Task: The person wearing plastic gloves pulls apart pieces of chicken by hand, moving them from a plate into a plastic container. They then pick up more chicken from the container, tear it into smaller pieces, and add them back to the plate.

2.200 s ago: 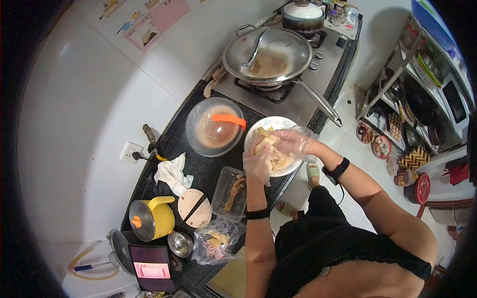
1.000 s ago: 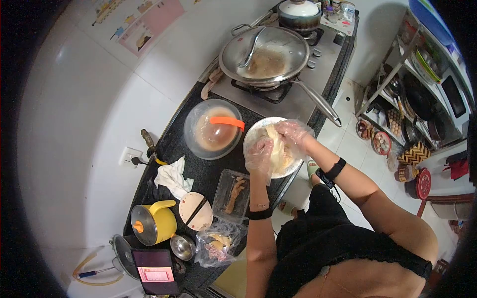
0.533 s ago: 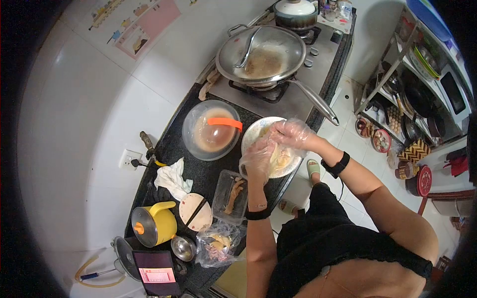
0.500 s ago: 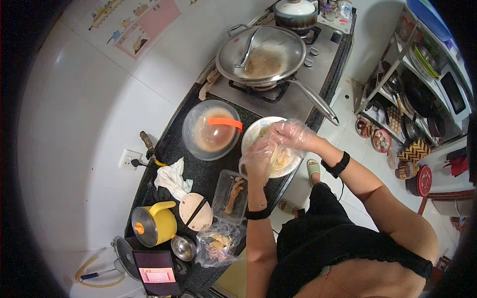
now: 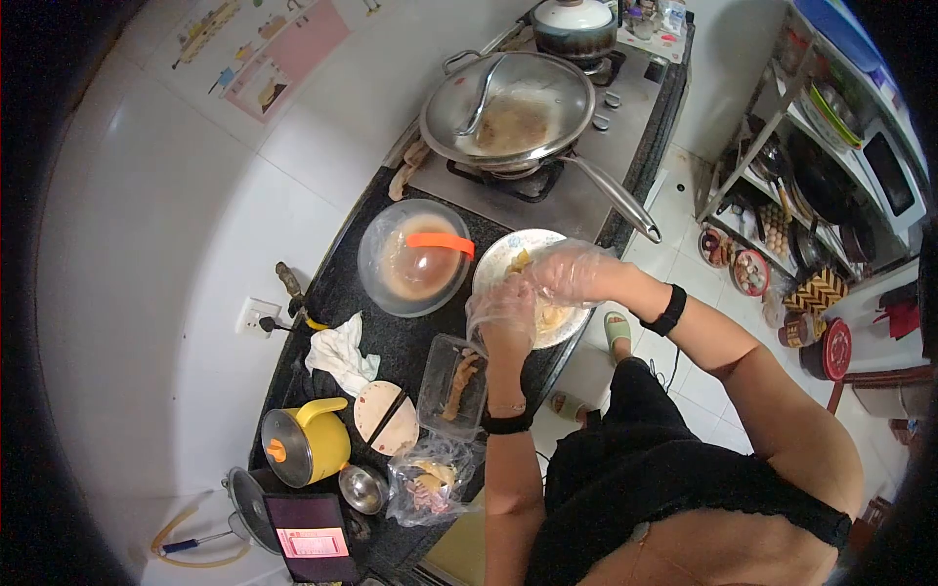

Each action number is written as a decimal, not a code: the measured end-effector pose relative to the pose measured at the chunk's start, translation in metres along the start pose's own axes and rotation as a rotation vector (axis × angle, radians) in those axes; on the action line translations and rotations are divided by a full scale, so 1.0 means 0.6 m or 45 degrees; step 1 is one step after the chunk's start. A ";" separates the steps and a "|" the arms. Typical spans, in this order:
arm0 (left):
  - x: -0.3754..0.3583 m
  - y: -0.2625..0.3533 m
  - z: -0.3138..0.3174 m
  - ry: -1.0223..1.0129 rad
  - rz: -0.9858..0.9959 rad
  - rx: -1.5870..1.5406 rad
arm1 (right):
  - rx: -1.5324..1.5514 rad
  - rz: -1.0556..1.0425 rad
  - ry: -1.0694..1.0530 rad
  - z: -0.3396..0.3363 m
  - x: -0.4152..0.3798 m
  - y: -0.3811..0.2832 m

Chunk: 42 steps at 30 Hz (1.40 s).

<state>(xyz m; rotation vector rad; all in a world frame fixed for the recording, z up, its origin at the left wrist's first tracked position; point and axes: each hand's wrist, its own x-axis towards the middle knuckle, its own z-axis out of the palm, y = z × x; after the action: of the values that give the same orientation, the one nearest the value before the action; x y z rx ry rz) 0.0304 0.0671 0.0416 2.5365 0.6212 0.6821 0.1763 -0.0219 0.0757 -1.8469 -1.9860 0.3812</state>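
Note:
Both my hands wear clear plastic gloves and meet over a white patterned bowl (image 5: 496, 256) near the counter's front edge. My left hand (image 5: 504, 314) is at the bowl's near left side, fingers curled closed. From the right, my right hand (image 5: 569, 273) reaches in with its fingers closed against the left fingertips. A pale piece of meat between them is mostly hidden by the gloves. More pale yellow meat pieces (image 5: 553, 317) lie in the bowl. Close to my left wrist is a clear plastic box (image 5: 436, 391) with a brown knobbly strip (image 5: 459, 386) inside.
Behind the bowl stand a lidded pan (image 5: 508, 107) on the stove and a clear-lidded tub (image 5: 386, 256) with an orange strap. Leftward are a white cloth (image 5: 342, 354), chopsticks (image 5: 388, 418) on a round board, a yellow kettle (image 5: 322, 444), a metal bowl (image 5: 362, 488) and a plastic bag (image 5: 430, 493).
My hands have drawn lower and closer together over the bowl. The pale strip that hung between them is now mostly covered. More of the bowl's far side shows.

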 end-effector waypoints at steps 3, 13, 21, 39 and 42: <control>0.002 0.003 -0.007 0.041 0.067 -0.102 | 0.192 -0.036 0.146 -0.001 -0.003 0.000; 0.020 0.020 0.000 0.113 -0.746 -1.296 | 0.498 0.437 0.238 0.026 -0.001 -0.002; 0.013 -0.002 0.018 0.158 -0.706 -1.393 | 0.362 0.469 0.225 0.019 -0.006 -0.007; 0.008 0.006 -0.025 -0.299 -0.685 -0.762 | 0.445 0.008 0.040 0.006 -0.016 0.010; 0.014 0.023 -0.040 -0.310 -0.517 -0.428 | 0.808 0.225 -0.146 -0.016 -0.027 -0.011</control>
<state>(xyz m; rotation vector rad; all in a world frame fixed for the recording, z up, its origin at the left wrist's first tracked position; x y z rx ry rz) 0.0281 0.0675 0.0702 2.0553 0.8237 0.2971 0.1757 -0.0394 0.0854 -1.6002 -1.5146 1.0517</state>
